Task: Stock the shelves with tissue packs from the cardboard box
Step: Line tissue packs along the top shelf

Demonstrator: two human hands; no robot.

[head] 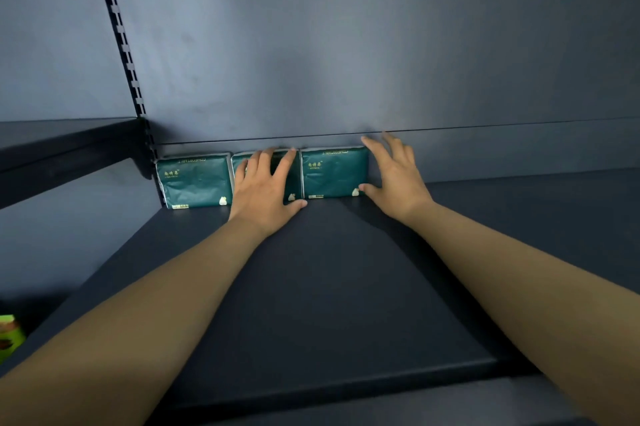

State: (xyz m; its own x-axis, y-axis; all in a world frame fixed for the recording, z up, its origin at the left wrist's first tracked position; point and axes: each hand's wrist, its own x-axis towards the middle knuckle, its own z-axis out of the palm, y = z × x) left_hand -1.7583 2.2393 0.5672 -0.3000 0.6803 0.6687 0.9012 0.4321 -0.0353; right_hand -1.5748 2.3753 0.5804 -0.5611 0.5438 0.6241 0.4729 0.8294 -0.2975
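Three dark green tissue packs stand upright in a row against the back panel of a dark blue shelf (332,280). The left pack (195,183) stands free beside the shelf upright. My left hand (265,188) lies flat with straight fingers against the front of the middle pack (294,183), hiding most of it. The right pack (332,174) is next to it. My right hand (393,176) is spread at that pack's right edge, thumb touching its lower right corner, fingers reaching up to the back panel. The cardboard box is out of view.
A slotted black upright (128,54) runs up the back panel on the left. Another dark shelf (65,141) juts out at the left, higher up. A green packaged item (8,335) shows at the lower left edge. The shelf continues to the right of the packs.
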